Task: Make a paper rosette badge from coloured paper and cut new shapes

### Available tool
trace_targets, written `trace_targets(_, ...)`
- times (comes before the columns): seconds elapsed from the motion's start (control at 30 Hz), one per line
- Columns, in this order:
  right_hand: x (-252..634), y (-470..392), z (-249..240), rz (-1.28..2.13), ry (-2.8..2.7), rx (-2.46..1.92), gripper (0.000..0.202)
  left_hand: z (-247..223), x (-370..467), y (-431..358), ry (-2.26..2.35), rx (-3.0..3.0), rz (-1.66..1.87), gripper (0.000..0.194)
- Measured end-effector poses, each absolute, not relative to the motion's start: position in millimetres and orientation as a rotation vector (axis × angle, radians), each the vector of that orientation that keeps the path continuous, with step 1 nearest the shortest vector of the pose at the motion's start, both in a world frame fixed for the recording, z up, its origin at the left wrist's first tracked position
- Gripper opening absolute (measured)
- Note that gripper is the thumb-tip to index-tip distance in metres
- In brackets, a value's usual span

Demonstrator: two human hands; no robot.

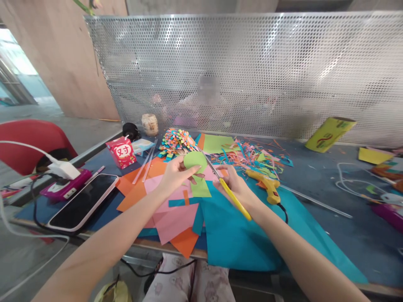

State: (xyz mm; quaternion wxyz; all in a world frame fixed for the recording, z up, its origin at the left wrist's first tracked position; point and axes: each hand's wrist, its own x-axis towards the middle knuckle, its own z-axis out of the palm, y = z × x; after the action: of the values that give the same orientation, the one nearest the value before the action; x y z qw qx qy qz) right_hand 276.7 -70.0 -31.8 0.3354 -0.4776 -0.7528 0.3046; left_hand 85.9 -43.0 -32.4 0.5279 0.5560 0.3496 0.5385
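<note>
My left hand [178,173] pinches a rounded piece of light green paper [194,160] above the table. Closed around the yellow handles of a pair of scissors [227,191], my right hand [233,184] holds the blades up against the green piece's right edge. Whether the blades are parted is hard to see. Beneath both hands lie pink sheets [176,218], orange sheets [151,170] and a large teal sheet [242,239]. A fringed multicoloured paper ball [176,141] rests just behind my left hand.
A yellow glue gun [266,184] lies right of my right hand, near thin paper scraps [255,157]. On the left are a phone [85,203], a purple power strip [67,184] and a red packet [121,153]. A perforated metal panel [245,75] borders the table's back.
</note>
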Motion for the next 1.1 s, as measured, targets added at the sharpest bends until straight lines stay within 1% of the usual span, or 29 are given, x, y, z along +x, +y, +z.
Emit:
trace_targets(0.23, 276.9, -72.9, -25.9, 0.812, -1.965, -1.270, 0.042, -27.7, 85.5, -43.6, 0.836, 1.297, 1.324, 0.047)
trace_targets(0.53, 279.0, -68.9, -31.0, 0.760, -1.959, -1.276, 0.046, -29.9, 83.5, -40.0, 0.842, 1.285, 1.364, 0.042)
trace_targets(1.1, 279.7, -70.4, -28.2, 0.723, -1.979, -1.310, 0.046, -29.9, 79.9, -36.1, 0.842, 1.269, 1.433, 0.036)
